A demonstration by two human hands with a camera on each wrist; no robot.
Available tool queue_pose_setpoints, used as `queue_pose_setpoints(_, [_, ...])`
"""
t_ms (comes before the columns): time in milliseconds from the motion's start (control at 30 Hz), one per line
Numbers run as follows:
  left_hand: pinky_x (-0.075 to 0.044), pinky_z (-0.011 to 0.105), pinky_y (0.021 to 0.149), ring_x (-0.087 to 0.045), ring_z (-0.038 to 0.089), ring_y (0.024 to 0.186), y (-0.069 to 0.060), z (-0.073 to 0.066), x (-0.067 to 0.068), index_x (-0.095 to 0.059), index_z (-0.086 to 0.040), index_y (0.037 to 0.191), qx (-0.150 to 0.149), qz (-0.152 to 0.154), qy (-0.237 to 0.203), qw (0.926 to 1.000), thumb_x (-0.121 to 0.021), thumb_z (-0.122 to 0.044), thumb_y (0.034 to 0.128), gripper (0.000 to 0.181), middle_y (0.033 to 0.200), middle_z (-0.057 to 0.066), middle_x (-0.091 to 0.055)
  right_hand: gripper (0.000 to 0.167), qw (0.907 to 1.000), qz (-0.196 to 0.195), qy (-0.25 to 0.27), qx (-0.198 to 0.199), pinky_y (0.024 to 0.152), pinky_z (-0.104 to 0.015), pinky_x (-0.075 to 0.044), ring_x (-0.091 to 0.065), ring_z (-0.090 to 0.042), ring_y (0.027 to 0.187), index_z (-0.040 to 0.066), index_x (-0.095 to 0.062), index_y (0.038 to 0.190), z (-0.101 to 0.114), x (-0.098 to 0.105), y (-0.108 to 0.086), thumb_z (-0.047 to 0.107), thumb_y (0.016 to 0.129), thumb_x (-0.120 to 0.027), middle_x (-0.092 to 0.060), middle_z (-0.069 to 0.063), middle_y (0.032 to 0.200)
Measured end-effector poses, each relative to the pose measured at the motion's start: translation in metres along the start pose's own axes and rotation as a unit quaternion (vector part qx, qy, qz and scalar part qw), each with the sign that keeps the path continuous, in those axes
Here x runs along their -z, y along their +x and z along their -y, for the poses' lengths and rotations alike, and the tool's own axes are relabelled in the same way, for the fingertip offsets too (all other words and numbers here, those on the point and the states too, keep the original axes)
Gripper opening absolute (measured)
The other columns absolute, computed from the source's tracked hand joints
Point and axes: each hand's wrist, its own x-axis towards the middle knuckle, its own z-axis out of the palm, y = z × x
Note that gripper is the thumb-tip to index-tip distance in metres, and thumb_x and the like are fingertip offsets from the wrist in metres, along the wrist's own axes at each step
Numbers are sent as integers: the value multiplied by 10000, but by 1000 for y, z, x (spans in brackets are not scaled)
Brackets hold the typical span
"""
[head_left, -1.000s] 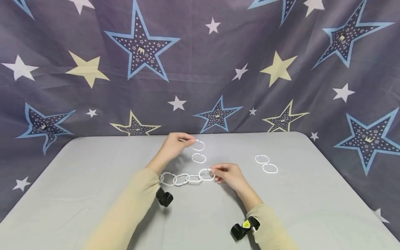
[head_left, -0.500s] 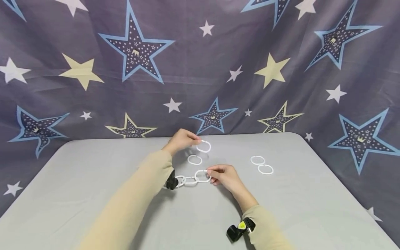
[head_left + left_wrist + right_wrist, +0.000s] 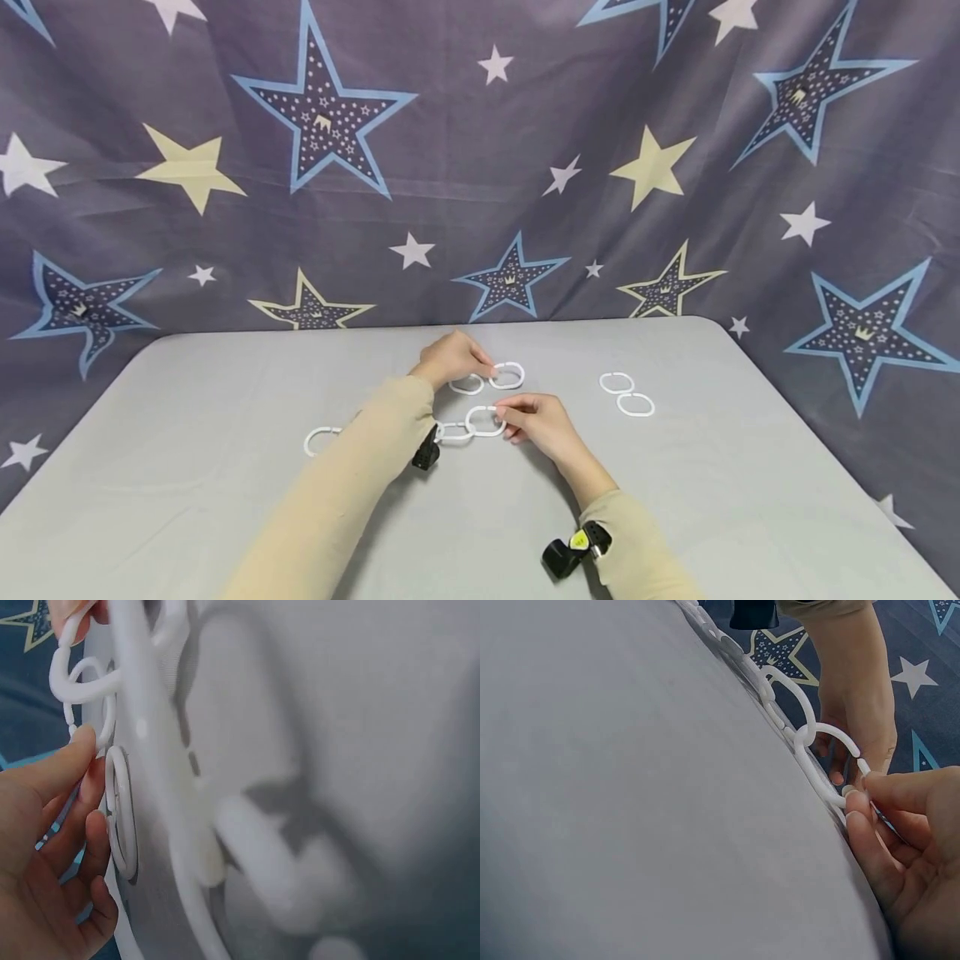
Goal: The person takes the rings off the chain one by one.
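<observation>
My left hand [image 3: 452,358] pinches a loose white plastic link [image 3: 519,384] by its left side, above the table. Fingertips of my right hand [image 3: 542,423] grip the end link [image 3: 480,434] of a white chain, holding it tilted up. The gap in that end link shows near my right thumb in the right wrist view. More chain links [image 3: 454,437] run left and pass behind my left sleeve. The held link is behind the chain end and apart from it. Another loose link [image 3: 468,393] lies beside my left hand, partly covered by it.
Two white links [image 3: 636,414] lie touching or nearly so at the right. A further link [image 3: 307,442] shows left of my forearm; whether it joins the chain is hidden. The grey table [image 3: 195,400] ends at a star-printed cloth [image 3: 450,167].
My left hand has brought its link right and then down toward the chain end, its forearm now covering more of the chain. The right hand keeps its grip nearly still.
</observation>
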Motion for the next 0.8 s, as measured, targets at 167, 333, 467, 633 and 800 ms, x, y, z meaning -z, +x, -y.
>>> queue_pose_setpoints(167, [-459,372,825,-652,115,891,1,0,-2,-812,-257,910,-15,42,129,9999,-829,-344,802,139,930,-104,-749,226,10000,-7,15,-11,537,-199,-515,-572,-78,552,-133,-686,1052,0,0,0,31,897,-677,-626,-27,661])
queue_pose_setpoints(333, [-470,384,871,-655,133,950,-6,4,5,-803,-230,960,-251,-55,-29,9997,-794,-307,837,144,1005,-81,-746,228,10000,20,42,-6,537,-199,-517,-571,-77,553,-137,-684,1053,0,-2,0,28,896,-681,-634,-37,679])
queue_pose_setpoints(467, [-484,379,867,-657,135,933,-21,11,17,-797,-200,981,-453,-109,-117,9988,-756,-283,878,138,991,-67,-748,233,10000,60,17,11,541,-202,-519,-577,-81,561,-133,-686,1057,2,-5,-2,39,900,-680,-637,-32,689])
queue_pose_setpoints(633, [-498,355,814,-642,117,869,-47,13,33,-789,-155,1009,-790,114,-320,9963,-704,-271,923,168,951,-59,-744,235,10000,41,-27,8,545,-215,-526,-579,-90,565,-133,-682,1069,2,-3,-2,41,911,-670,-641,-37,697])
queue_pose_setpoints(800, [-506,341,823,-632,116,867,-72,13,39,-779,-110,1027,-1147,411,-643,9905,-692,-239,936,180,1010,-11,-735,236,9999,-44,-102,10,539,-217,-522,-576,-93,567,-128,-685,1069,2,-1,-2,48,911,-675,-645,-40,708])
